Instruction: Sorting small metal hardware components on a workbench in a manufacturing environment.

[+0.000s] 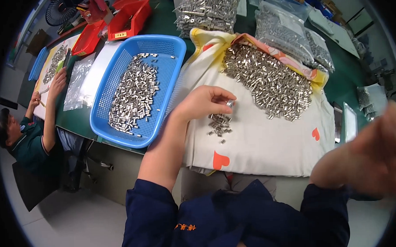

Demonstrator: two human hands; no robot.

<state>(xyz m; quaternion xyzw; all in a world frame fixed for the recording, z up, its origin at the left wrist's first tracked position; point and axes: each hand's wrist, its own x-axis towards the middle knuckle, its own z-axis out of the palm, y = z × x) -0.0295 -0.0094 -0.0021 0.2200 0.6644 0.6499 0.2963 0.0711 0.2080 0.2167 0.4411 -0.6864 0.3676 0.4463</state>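
Shiny metal sleeves: left hand (204,103) pinched shut on one small sleeve (229,104) above a little cluster (219,125) on the white cloth (260,143). Right hand (369,158) blurred, grip unclear. Blue basket (169,80) partly filled; big pile (269,78) on the cloth remains, so roughly midway, plenty left. Parts short, cylindrical, silvery.

One blue perforated plastic basket (137,88) is seen, and two red plastic bins (114,25). One white cloth printed with red hearts (260,140) is spread. Two loose heaps of small silver metal cylinders (269,83) are counted on it, one large, one small; the pieces themselves are too many to count.
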